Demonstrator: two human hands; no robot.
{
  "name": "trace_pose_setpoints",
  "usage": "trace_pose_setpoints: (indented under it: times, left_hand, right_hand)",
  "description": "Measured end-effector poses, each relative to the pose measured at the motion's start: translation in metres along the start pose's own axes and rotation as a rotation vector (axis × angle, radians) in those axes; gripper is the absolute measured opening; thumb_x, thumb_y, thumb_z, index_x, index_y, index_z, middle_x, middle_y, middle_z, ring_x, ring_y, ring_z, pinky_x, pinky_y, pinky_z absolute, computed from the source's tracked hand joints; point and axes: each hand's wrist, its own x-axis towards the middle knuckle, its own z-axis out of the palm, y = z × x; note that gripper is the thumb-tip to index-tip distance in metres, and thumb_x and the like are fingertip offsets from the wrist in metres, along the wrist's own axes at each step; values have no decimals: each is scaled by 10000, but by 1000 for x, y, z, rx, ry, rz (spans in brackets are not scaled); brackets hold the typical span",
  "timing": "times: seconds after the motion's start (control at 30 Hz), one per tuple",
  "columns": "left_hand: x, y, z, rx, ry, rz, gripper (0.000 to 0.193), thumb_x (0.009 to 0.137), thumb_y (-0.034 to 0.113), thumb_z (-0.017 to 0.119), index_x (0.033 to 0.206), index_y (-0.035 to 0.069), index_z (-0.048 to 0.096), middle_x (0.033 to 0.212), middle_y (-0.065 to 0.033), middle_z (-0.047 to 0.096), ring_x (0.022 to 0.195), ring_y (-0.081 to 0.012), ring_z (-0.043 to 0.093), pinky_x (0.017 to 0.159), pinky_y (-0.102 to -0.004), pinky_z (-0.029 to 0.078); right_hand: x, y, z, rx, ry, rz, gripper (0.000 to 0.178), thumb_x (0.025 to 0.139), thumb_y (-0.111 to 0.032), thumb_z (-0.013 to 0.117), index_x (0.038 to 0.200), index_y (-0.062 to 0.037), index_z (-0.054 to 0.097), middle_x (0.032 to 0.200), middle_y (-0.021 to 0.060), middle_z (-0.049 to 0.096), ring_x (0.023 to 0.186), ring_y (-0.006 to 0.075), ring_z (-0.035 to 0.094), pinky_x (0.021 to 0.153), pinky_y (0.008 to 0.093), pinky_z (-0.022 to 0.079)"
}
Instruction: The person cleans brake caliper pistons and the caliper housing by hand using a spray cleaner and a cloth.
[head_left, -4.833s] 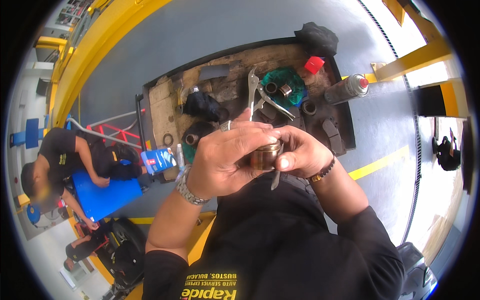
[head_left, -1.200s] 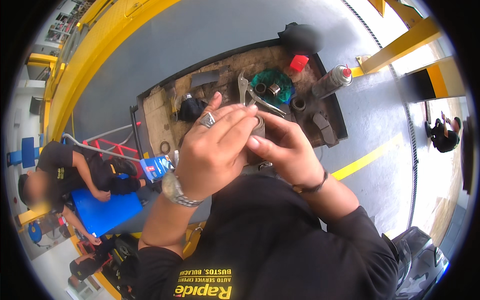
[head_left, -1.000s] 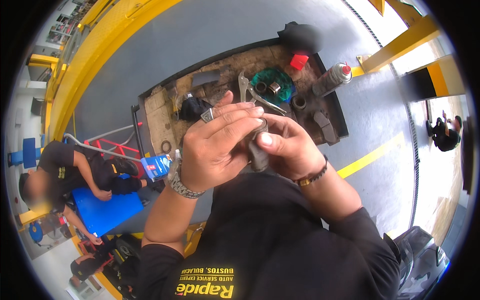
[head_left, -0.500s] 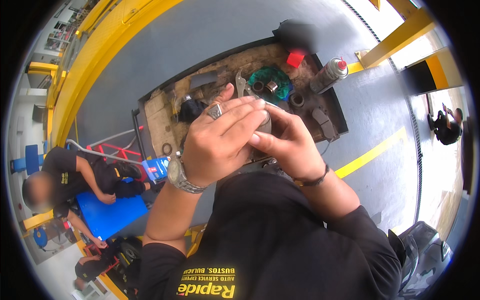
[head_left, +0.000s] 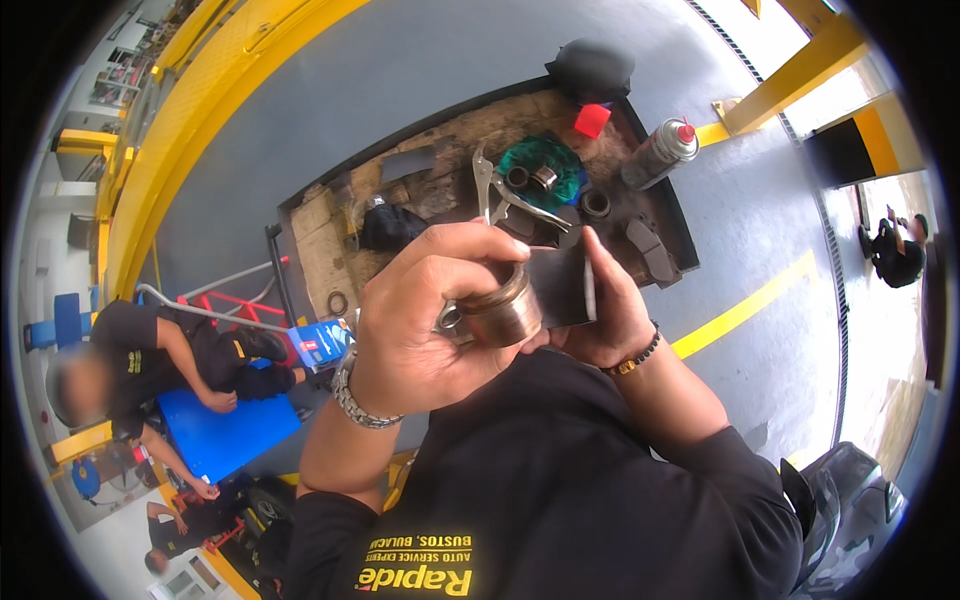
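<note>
My left hand (head_left: 425,315) grips a shiny metal brake piston (head_left: 508,312), a short cylinder lying sideways with fingers curled over its top. Close beside it, my right hand (head_left: 618,310) holds a dark grey piece of sandpaper (head_left: 560,284), bent, with one edge along the fingers. Part of the right thumb is hidden behind the piston. Just beyond both hands, locking pliers (head_left: 490,185) rest on the tray near a green cloth or bag (head_left: 525,160) with a metal ring and a small cylinder on it.
The cardboard-lined tray (head_left: 320,235) also carries a brake pad (head_left: 650,250), a dark ring (head_left: 595,203), a black cloth (head_left: 390,222) and a red block (head_left: 592,120). A spray can (head_left: 660,153) stands at its right edge. Co-workers sit at left near a blue panel (head_left: 225,420).
My hands have come apart from being cupped together, exposing the piston in the left and the sandpaper in the right. The pliers are now less covered.
</note>
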Motion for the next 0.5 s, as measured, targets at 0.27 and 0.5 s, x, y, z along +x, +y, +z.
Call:
trace_pose_setpoints:
  times: [0.27, 0.5]
  left_hand:
    - [-18, 1, 6, 25, 90, -148, 373, 767, -22, 818, 1033, -2, 557, 1224, -203, 570, 1029, -214, 655, 857, -323, 568]
    - [-22, -12, 16, 125, 153, -18, 464, 740, 26, 859, 1128, -10, 606, 1212, -176, 609, 1014, -225, 642, 873, -327, 554]
  right_hand:
    - [-6, -3, 3, -128, -15, -54, 697, 1050, -528, 354, 1438, 37, 477, 1283, 173, 637, 1098, 284, 665, 807, 421, 582]
    - [5, 17, 23, -127, 6, -219, 512, 1084, -382, 409, 1346, 30, 564, 1147, 119, 673, 1021, 200, 652, 857, 334, 525]
